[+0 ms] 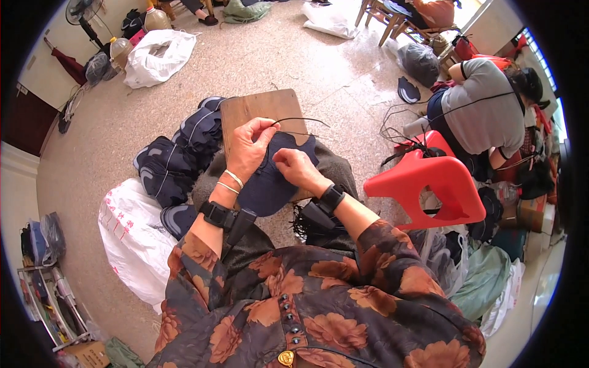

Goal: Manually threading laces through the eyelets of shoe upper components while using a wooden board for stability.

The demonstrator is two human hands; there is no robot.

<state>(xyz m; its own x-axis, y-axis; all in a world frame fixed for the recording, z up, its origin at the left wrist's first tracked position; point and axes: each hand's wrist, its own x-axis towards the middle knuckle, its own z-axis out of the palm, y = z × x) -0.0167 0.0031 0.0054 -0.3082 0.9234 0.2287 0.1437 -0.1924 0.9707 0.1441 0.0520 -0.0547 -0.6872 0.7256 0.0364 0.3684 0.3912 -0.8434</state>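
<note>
Floor [343, 86], pale and speckled, spreads far beyond the lap of a person in a dark flowered shirt [334, 306]. On the right, a co-worker [478, 110] in a grey top bends away, and nearer stands a red plastic stool [457, 178]. On the near left lies a white sack [132, 245]; just beyond it sit dark bundles [165, 162] tied with cord. A wooden board [254, 110] lies ahead, between the knees. Over its near part rests a navy cloth piece [267, 190], beneath both hands and reaching toward the lap. The left hand [245, 150], on the cloth's far left side, has thumb and fingertips pinched closed on a thin black cord [304, 119], whose free length arcs to the right. The right hand [299, 168] is over the cloth's right part, fingers curled toward the thumb; whether it grips anything, I cannot tell.
</note>
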